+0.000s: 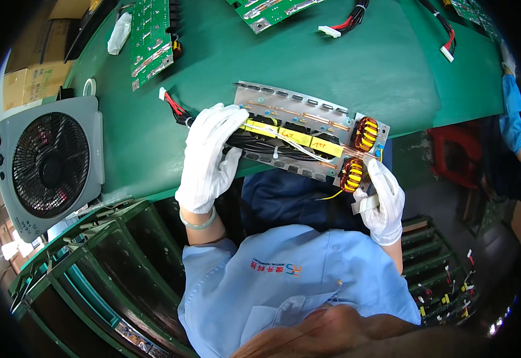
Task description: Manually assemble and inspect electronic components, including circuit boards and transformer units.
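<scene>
A long power circuit board (299, 107) with metal strips along its sides lies tilted across the front edge of the table. Yellow-taped transformers (294, 140) run down its middle. Two copper-wound toroid coils (366, 134) sit at its right end. In a white glove, my left hand (208, 158) is closed around the board's left end and a black cable bundle (251, 144). That bundle's red and black leads end in a white connector (163, 93). My right hand (384, 203), also gloved, grips the board's right end beside the lower coil; its fingertips are partly hidden.
A grey box fan (48, 167) stands at the left. Green circuit boards (152, 42) and wire harnesses (347, 24) lie farther back on the green table (212, 59). Green metal racks (102, 262) flank me below. Another person's blue sleeve (512, 113) shows at far right.
</scene>
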`<move>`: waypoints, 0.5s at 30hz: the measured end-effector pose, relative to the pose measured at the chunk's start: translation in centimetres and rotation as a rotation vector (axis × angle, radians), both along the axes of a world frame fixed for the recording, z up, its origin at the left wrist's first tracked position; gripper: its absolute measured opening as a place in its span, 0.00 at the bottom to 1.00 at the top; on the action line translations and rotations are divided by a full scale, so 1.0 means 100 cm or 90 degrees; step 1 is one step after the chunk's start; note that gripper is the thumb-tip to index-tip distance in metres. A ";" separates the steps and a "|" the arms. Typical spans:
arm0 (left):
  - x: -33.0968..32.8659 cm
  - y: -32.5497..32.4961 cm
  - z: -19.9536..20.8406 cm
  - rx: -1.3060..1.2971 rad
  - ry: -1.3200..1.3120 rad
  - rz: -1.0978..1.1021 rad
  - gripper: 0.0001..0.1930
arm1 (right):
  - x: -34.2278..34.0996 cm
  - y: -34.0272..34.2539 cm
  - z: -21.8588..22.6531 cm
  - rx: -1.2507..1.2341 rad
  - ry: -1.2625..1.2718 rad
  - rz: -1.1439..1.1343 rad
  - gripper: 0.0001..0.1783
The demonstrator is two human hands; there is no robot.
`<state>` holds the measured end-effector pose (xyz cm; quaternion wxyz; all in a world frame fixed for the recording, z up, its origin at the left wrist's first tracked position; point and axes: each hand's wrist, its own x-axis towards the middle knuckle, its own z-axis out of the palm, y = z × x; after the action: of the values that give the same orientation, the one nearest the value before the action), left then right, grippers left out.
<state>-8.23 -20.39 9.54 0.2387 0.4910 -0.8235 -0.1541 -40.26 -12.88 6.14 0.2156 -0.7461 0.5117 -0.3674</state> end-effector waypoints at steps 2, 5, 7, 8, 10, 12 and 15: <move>0.001 -0.002 -0.002 -0.005 0.030 -0.011 0.25 | 0.004 -0.003 0.001 -0.017 0.005 0.006 0.28; 0.001 -0.003 0.000 0.010 0.024 -0.013 0.25 | 0.006 -0.006 0.005 0.045 0.004 0.036 0.30; 0.002 -0.001 -0.004 -0.002 0.023 -0.004 0.25 | 0.008 -0.008 0.004 0.034 0.009 0.032 0.31; 0.002 0.001 -0.006 -0.013 0.021 0.006 0.25 | 0.009 -0.008 0.004 0.024 0.014 0.030 0.31; 0.001 0.006 -0.007 -0.037 0.002 0.037 0.26 | 0.009 -0.008 0.005 0.026 0.017 0.031 0.31; 0.002 0.013 -0.010 -0.061 -0.018 0.069 0.26 | 0.009 -0.009 0.004 0.029 0.017 0.034 0.31; 0.004 0.031 -0.023 -0.129 0.312 0.201 0.21 | 0.011 -0.010 0.005 0.023 0.002 0.036 0.32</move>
<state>-7.81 -17.29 7.23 0.4991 0.5350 -0.6658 -0.1463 -39.13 -13.90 6.67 0.2384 -0.7568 0.4973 -0.3510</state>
